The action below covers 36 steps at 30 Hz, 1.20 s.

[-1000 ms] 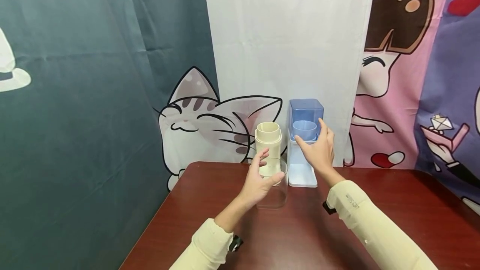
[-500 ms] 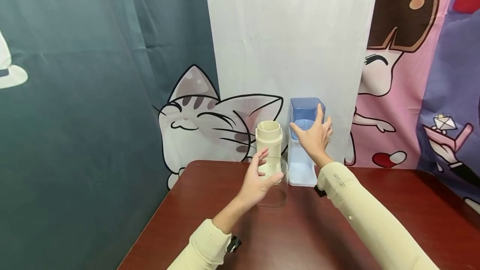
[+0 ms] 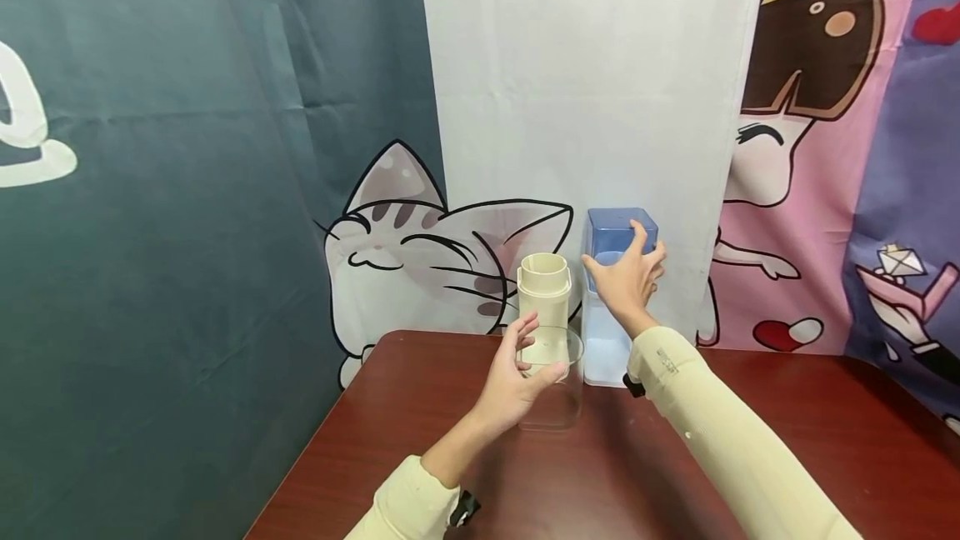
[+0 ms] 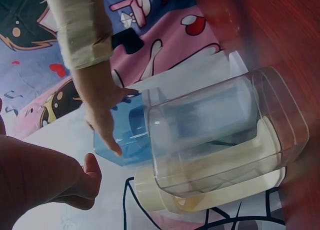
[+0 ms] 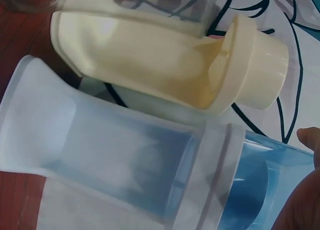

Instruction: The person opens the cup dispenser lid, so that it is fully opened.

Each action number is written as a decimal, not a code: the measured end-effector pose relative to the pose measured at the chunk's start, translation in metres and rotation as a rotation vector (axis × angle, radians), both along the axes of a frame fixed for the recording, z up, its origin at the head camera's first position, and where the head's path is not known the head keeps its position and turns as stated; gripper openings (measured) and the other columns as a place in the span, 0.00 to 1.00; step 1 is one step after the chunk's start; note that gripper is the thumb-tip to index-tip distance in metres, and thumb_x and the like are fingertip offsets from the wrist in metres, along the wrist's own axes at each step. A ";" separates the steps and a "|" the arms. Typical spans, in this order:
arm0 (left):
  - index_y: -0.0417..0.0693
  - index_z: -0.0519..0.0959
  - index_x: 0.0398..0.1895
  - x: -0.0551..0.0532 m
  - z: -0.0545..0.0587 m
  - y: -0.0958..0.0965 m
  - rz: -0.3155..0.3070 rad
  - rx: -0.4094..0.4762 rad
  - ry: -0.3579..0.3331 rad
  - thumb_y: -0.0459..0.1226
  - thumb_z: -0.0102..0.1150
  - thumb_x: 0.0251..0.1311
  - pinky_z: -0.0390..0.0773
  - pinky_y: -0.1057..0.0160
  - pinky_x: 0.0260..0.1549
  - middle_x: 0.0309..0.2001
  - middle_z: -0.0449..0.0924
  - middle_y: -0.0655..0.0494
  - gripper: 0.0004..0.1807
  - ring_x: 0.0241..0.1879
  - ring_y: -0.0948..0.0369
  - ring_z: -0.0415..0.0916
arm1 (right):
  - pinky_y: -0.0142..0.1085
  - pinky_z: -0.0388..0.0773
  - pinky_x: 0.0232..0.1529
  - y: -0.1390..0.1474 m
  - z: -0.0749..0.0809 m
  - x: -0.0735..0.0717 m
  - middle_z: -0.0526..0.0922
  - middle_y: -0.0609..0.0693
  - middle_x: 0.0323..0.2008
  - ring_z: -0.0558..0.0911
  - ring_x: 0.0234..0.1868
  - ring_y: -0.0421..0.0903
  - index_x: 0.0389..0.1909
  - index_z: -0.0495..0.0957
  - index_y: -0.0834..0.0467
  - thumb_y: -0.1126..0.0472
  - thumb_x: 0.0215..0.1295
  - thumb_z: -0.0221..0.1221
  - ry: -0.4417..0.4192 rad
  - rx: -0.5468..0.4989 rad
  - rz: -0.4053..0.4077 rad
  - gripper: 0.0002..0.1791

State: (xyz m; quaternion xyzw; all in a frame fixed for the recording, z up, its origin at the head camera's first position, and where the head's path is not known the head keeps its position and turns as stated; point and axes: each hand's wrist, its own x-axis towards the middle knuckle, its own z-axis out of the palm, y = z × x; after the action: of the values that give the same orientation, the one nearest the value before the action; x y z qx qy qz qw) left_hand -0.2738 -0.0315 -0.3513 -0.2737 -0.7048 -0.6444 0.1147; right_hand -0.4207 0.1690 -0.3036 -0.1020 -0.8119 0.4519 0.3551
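On the wooden table stands a pale blue dispenser stand (image 3: 602, 336) with a clear blue container (image 3: 609, 219) on top. My right hand (image 3: 628, 280) spans this container, thumb at its left side and fingers at its right; in the left wrist view, the hand (image 4: 100, 103) straddles it from above. Left of it is a cream stand (image 3: 542, 307) with a round collar on top. In front of that stand, a clear colourless container (image 3: 558, 411) stands upright. My left hand (image 3: 508, 382) hovers beside it, fingers spread and holding nothing; in the left wrist view, the hand (image 4: 45, 175) lies apart from the container.
The brown tabletop (image 3: 420, 407) reaches to a cartoon-printed cloth backdrop (image 3: 585, 107) right behind the two stands. The clear container (image 4: 215, 135) partly overlaps both stands in the left wrist view.
My right hand has moved left and in over the blue container, its thumb now at the container's left side. The left hand stays about where it was; the head view shifts slightly.
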 end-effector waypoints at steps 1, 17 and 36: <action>0.47 0.60 0.73 0.000 -0.001 0.001 -0.002 -0.004 -0.005 0.42 0.67 0.55 0.66 0.51 0.51 0.69 0.65 0.48 0.42 0.62 0.51 0.62 | 0.64 0.62 0.55 0.000 0.000 0.000 0.40 0.64 0.74 0.57 0.66 0.70 0.75 0.48 0.34 0.45 0.50 0.74 0.002 -0.006 -0.002 0.56; 0.48 0.59 0.73 0.004 0.000 0.000 -0.075 -0.019 0.011 0.39 0.67 0.54 0.65 0.53 0.51 0.70 0.64 0.48 0.43 0.63 0.53 0.60 | 0.63 0.65 0.54 0.014 0.004 0.001 0.45 0.63 0.72 0.60 0.64 0.66 0.73 0.53 0.38 0.49 0.50 0.71 0.015 0.006 -0.034 0.50; 0.46 0.57 0.74 0.009 -0.001 -0.001 -0.079 -0.038 0.007 0.36 0.61 0.59 0.67 0.57 0.51 0.70 0.64 0.47 0.39 0.63 0.49 0.62 | 0.57 0.69 0.50 0.030 -0.001 0.022 0.56 0.59 0.69 0.69 0.58 0.61 0.70 0.59 0.40 0.49 0.46 0.70 0.053 0.003 0.028 0.48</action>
State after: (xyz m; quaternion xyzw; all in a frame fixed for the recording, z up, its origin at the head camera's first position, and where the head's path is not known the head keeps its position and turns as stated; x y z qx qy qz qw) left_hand -0.2647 -0.0322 -0.3519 -0.3055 -0.7050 -0.6341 0.0865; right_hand -0.3989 0.1993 -0.3041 -0.0779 -0.8041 0.4584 0.3703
